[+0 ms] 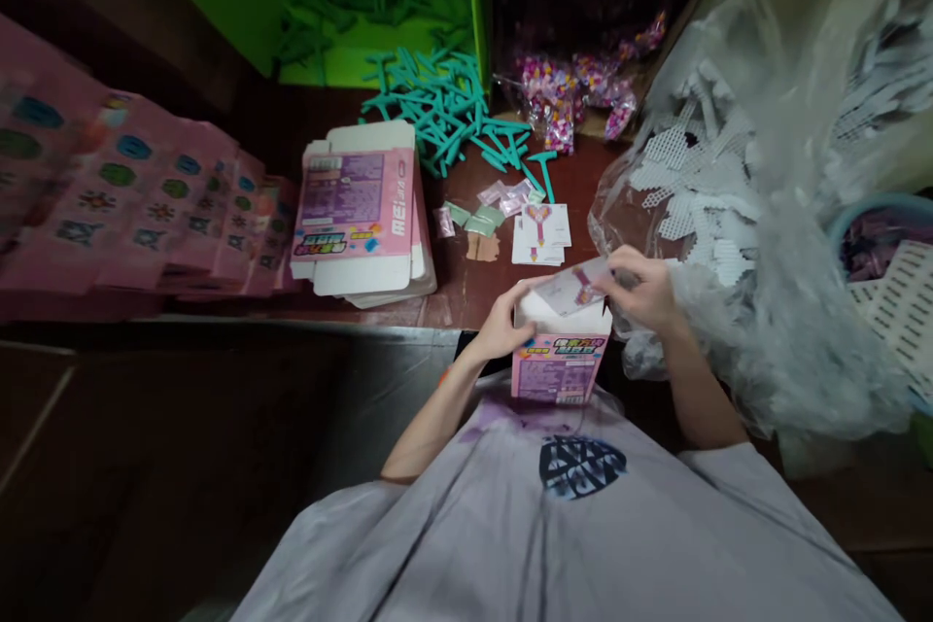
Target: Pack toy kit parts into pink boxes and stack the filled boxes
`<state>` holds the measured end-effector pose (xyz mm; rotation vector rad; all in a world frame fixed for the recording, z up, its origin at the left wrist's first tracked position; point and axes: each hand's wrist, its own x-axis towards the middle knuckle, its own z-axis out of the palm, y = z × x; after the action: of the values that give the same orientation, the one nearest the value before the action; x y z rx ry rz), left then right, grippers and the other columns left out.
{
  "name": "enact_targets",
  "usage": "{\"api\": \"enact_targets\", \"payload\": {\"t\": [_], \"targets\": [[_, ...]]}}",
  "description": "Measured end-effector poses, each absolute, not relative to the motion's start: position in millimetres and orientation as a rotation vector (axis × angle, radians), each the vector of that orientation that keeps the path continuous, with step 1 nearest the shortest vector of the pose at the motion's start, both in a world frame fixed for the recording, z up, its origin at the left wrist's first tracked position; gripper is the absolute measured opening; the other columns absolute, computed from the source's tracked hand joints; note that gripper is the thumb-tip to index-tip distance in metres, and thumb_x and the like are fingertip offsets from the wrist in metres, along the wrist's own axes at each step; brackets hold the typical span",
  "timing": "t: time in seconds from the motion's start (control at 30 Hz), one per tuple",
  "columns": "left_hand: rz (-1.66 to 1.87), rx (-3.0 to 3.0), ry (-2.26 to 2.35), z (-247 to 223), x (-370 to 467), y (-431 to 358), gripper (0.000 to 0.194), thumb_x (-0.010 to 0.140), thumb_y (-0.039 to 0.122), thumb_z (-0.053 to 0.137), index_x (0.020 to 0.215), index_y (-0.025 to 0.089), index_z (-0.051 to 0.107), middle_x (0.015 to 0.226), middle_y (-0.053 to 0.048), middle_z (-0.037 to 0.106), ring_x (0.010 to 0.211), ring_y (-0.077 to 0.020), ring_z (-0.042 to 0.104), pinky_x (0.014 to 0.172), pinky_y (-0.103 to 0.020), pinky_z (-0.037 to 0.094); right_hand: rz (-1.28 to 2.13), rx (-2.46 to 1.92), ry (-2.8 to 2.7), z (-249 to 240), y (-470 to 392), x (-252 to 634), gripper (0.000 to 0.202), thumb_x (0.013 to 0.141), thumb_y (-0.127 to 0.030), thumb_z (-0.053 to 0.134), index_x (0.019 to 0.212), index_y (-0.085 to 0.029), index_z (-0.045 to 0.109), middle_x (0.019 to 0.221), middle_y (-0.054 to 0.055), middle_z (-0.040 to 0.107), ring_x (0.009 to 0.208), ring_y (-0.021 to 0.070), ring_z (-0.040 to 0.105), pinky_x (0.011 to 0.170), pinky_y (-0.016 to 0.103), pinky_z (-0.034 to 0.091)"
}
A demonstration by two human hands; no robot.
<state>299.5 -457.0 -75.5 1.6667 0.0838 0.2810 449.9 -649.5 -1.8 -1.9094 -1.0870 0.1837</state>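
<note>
A small pink and purple carton (560, 371) stands upright against my body with its top flaps raised. My left hand (504, 323) grips it at the upper left side. Over its top, my right hand (645, 290) pinches a printed card (577, 288) with a pink and orange pattern, tilted at the opening. How deep the card reaches inside cannot be seen. Two similar white cards (540, 231) lie overlapping on the table just beyond. Small green and pink sachets (485, 220) are scattered beside them.
Flattened pink cartons (354, 204) are stacked left of centre; filled-out pink boxes (146, 185) line the far left. Teal T-shaped sticks (437, 107) spill from a green bin (379, 29). Bead bags (561, 92) lie behind. A plastic bag of white pegboards (700, 175) bulges at right.
</note>
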Motion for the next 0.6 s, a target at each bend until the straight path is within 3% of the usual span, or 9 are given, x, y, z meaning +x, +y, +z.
{"api": "enact_targets", "payload": {"t": [0.13, 0.27, 0.37, 0.43, 0.5, 0.6], "targets": [[0.234, 1.646, 0.037, -80, 311, -456, 0.052, 0.078, 0.033, 0.062, 0.128, 0.017, 0.058, 0.129, -0.013, 0.061, 0.12, -0.0285, 0.056, 0.103, -0.041, 0.043, 0.431, -1.977, -1.34, -9, -648, 460, 0.017, 0.087, -0.038, 0.064, 0.089, -0.025, 0.075, 0.085, 0.003, 0.071, 0.084, 0.0194, 0.061, 0.081, 0.036, 0.049], [0.242, 1.7, 0.0, -75, 319, -458, 0.049, 0.078, 0.034, 0.065, 0.123, 0.017, 0.062, 0.123, -0.013, 0.063, 0.115, -0.0271, 0.058, 0.102, -0.042, 0.043, 0.584, -2.06, -1.32, -14, -639, 503, 0.028, 0.087, -0.04, 0.061, 0.107, -0.023, 0.072, 0.086, 0.004, 0.071, 0.079, 0.0189, 0.062, 0.075, 0.033, 0.049], [0.286, 1.712, -0.057, -70, 324, -458, 0.042, 0.077, 0.038, 0.069, 0.114, 0.018, 0.068, 0.117, -0.013, 0.064, 0.115, -0.0278, 0.058, 0.102, -0.044, 0.043, 0.279, -2.365, -1.219, -24, -638, 564, 0.028, 0.092, -0.024, 0.048, 0.11, -0.019, 0.07, 0.101, 0.008, 0.072, 0.091, 0.0219, 0.062, 0.087, 0.039, 0.047], [0.308, 1.701, -0.068, -69, 325, -452, 0.033, 0.081, 0.039, 0.066, 0.108, 0.019, 0.071, 0.117, -0.012, 0.065, 0.116, -0.0267, 0.058, 0.103, -0.043, 0.043, -0.063, -2.701, -1.201, -34, -642, 603, 0.032, 0.086, -0.011, 0.047, 0.107, -0.015, 0.07, 0.108, 0.015, 0.069, 0.104, 0.0282, 0.057, 0.101, 0.054, 0.036], [0.404, 1.716, 0.044, -73, 325, -440, 0.028, 0.089, 0.039, 0.057, 0.101, 0.02, 0.074, 0.115, -0.011, 0.065, 0.114, -0.024, 0.059, 0.102, -0.041, 0.045, -0.166, -2.84, -1.221, -42, -649, 630, 0.033, 0.08, -0.002, 0.044, 0.096, -0.013, 0.071, 0.1, 0.018, 0.07, 0.104, 0.0318, 0.054, 0.104, 0.067, 0.023], [0.726, 1.869, 0.426, -91, 328, -410, 0.028, 0.094, 0.033, 0.051, 0.102, 0.017, 0.072, 0.118, -0.012, 0.061, 0.115, -0.0226, 0.058, 0.102, -0.04, 0.045, -0.235, -2.89, -1.397, -45, -653, 643, 0.031, 0.081, -0.003, 0.042, 0.089, -0.015, 0.07, 0.09, 0.014, 0.069, 0.097, 0.0296, 0.055, 0.108, 0.067, 0.017]]}}
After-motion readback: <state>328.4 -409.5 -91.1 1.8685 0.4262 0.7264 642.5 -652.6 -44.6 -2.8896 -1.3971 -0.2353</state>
